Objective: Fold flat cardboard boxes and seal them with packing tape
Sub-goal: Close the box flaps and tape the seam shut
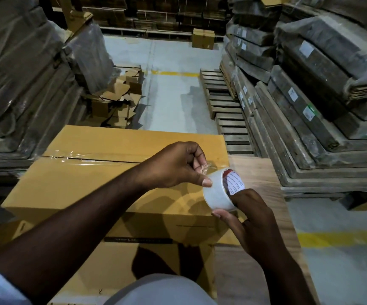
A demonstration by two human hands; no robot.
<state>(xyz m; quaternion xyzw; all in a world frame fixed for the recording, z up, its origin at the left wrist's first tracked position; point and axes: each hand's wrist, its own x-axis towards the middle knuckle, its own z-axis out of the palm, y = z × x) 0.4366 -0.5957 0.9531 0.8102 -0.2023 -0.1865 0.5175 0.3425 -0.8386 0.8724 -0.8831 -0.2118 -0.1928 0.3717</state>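
At frame centre, the right hand [253,219] gripped the tape roll [221,190] while the left hand [178,166] pinched its loose tape end [204,168] above the taped box [103,172].

Wrapped bundle stacks [323,69] both sides, bare wood pallets [224,102] right, concrete floor [173,60] w/ yellow line [173,73].

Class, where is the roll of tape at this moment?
In the head view the tape roll is right of centre, held between both hands above the right end of the taped cardboard box.
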